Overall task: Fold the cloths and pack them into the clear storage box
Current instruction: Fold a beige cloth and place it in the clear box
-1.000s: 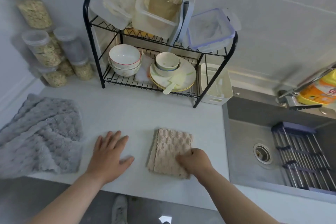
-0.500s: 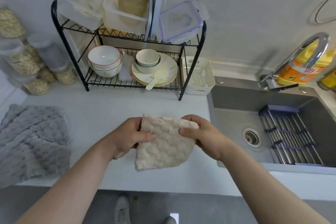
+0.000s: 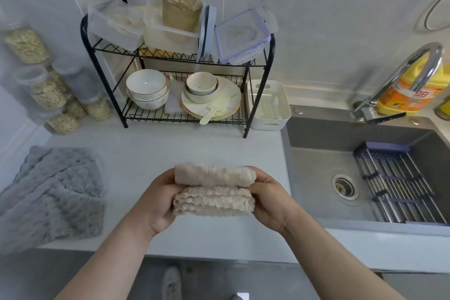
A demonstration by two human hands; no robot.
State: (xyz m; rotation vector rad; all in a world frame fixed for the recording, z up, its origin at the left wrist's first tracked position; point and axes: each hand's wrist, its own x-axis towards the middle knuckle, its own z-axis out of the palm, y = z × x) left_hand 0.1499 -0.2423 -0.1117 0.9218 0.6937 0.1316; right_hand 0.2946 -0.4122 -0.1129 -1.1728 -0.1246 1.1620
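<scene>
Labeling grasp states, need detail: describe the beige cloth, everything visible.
The beige cloth is a small, thick, fluffy piece with a bumpy waffle-like pile, looking like microfibre. It is folded into a compact bundle: an upper roll lies over several stacked layers whose edges face the camera. It is held in the air above the counter's front part, roughly level, touching nothing else. The left hand clamps its left end and the right hand its right end, fingers wrapped behind.
</scene>
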